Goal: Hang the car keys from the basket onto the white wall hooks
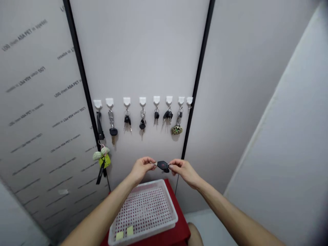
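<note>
A black-headed key (162, 165) is stretched level between my two hands, with a second dark key head (166, 170) hanging just below it. My left hand (142, 168) pinches the key's blade end. On the other side my right hand (185, 171) is closed at the ring end, its thumb and fingertips together. Both hands are in front of the wall, above the far rim of a white perforated plastic basket (166, 194). Above them, several key sets hang from white hooks, among them one with a round gold-green charm (176, 130).
The basket stands on a red surface (181, 223) and holds two pale yellow slips (130, 231). The rightmost white hook (189, 100) bears no keys. At far left hangs a black strap (100, 127) with a yellow-green charm (105, 160). Black strips (202, 58) frame the wall panel.
</note>
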A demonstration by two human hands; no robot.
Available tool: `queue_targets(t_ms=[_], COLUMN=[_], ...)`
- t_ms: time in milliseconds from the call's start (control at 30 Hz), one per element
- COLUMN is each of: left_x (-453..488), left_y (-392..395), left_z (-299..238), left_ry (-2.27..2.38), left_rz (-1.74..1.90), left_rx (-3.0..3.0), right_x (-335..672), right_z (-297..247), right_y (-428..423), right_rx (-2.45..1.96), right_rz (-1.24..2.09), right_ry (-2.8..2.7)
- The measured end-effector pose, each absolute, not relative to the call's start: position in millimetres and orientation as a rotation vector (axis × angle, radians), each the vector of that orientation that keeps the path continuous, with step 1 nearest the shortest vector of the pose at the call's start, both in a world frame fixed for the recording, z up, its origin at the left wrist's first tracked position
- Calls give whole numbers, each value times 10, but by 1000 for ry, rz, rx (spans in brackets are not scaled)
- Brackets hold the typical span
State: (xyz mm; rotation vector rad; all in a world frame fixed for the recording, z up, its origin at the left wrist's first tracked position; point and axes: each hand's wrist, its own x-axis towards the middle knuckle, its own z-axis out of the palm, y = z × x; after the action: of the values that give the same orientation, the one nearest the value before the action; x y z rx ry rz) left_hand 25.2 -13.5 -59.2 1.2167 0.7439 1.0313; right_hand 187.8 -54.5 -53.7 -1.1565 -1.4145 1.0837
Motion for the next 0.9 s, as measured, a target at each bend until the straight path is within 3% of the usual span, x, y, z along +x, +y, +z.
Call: queue_targets(t_ms=[433, 667, 900], left_x=[1162, 1079, 704], left_y=[-254, -259, -128], left_z=[401, 192, -56], left_ry=[662, 829, 956], left_rz=[972, 946, 1052], left_rx=[1356, 1582, 1470], right_x=[2574, 2677, 2713], right_z=[746, 1021, 921], right_y=[-170, 177, 310], right_rx=[-1075, -1156, -1250], right_rz=[600, 333, 232], right_ry=[-1118, -1046, -1067])
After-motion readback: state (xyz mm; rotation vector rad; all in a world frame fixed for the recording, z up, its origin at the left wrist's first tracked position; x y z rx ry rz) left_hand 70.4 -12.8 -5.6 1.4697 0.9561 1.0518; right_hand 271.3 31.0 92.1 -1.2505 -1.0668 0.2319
